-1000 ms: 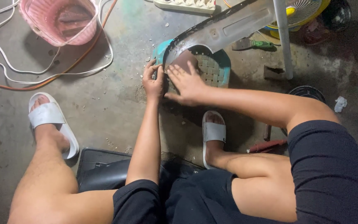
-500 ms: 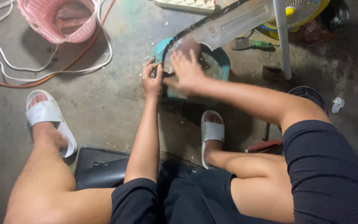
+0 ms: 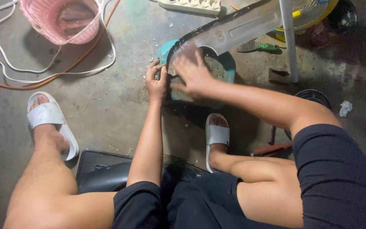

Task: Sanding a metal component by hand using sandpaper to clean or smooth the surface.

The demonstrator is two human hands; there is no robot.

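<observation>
Fingers of the left hand [image 3: 156,82] curl closed around the left edge of a long grey curved plastic panel [image 3: 234,27], which lies across a low teal plastic stool with a slotted top [image 3: 225,68] on the concrete floor [image 3: 106,114]. Spread flat and blurred, the right hand [image 3: 193,72] presses open-fingered on the panel's dull end, gripping nothing I can make out. Pale flecks dot the floor beside the stool, so some surface work looks done, though most of the panel looks untouched. Up left, a pink woven plastic basket [image 3: 43,29] holds something dark, unclear what, ringed by white and orange cables [image 3: 56,70].
</observation>
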